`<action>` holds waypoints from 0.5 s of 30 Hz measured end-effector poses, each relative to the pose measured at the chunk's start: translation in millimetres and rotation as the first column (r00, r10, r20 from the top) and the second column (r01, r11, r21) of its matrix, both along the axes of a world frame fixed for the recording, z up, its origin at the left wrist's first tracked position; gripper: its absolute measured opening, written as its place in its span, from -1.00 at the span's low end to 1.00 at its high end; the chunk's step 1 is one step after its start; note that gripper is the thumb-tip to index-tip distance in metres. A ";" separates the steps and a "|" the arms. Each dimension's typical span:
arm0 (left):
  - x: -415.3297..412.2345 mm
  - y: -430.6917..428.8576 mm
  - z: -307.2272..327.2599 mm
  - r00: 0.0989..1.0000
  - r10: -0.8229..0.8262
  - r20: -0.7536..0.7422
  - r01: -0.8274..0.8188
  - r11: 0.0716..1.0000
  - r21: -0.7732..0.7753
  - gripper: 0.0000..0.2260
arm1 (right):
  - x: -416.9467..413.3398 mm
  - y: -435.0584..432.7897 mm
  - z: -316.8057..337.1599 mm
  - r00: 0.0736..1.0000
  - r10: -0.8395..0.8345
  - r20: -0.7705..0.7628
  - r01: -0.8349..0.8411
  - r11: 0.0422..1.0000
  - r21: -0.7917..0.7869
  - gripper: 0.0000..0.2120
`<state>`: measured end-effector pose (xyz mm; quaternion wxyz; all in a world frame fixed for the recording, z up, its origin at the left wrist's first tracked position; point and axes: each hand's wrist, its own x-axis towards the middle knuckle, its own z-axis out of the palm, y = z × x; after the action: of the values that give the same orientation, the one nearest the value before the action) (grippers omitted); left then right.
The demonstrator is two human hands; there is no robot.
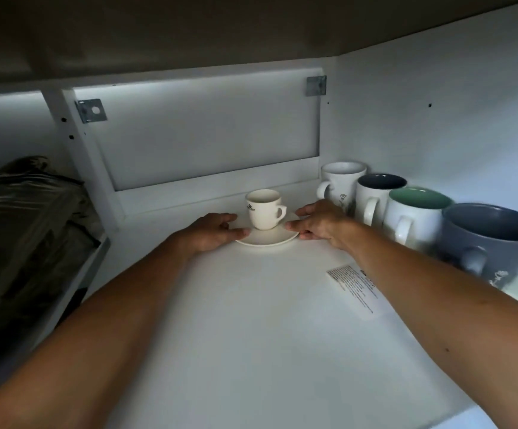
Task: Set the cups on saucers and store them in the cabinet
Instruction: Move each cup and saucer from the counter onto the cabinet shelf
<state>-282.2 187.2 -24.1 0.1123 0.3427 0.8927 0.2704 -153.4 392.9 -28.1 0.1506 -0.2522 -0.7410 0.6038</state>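
Note:
A small cream cup (264,209) with a dark logo stands upright on a cream saucer (267,239), handle turned right. Both rest on the white cabinet shelf (251,305), near its back wall. My left hand (214,232) holds the saucer's left rim, thumb on top. My right hand (319,222) grips the right rim the same way. Both arms reach deep into the cabinet.
Several mugs line the right wall: a white one (341,181), one with a dark inside (378,193), one with a green inside (412,215), and a large grey one (493,243). A printed label (357,289) is stuck to the shelf. Dark cloth (25,218) lies in the left compartment.

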 end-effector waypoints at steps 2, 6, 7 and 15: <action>-4.5 4.4 0.1 1.000 -0.004 -0.030 0.003 0.999 -0.038 -0.33 | -4.6 4.7 -1.0 1.000 -0.005 0.007 0.005 1.000 0.010 -0.40; -12.0 10.0 -0.9 0.998 -0.013 -0.057 0.008 0.996 -0.089 -0.32 | -12.0 7.0 -2.6 0.999 -0.044 0.018 0.044 0.998 0.033 -0.42; -12.6 11.0 -0.6 0.998 -0.015 -0.064 0.009 0.995 -0.099 -0.33 | -12.9 6.6 -2.6 0.998 -0.053 0.022 0.053 0.998 0.036 -0.42; -11.0 14.6 -1.2 0.994 -0.003 -0.108 -0.010 0.993 -0.115 -0.34 | -15.9 5.0 -4.8 0.988 -0.129 0.087 0.097 0.948 0.303 -0.60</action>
<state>-293.2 201.8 -25.4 0.0830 0.3482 0.9122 0.1996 -169.3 397.9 -32.9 0.1819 -0.3003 -0.8147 0.4616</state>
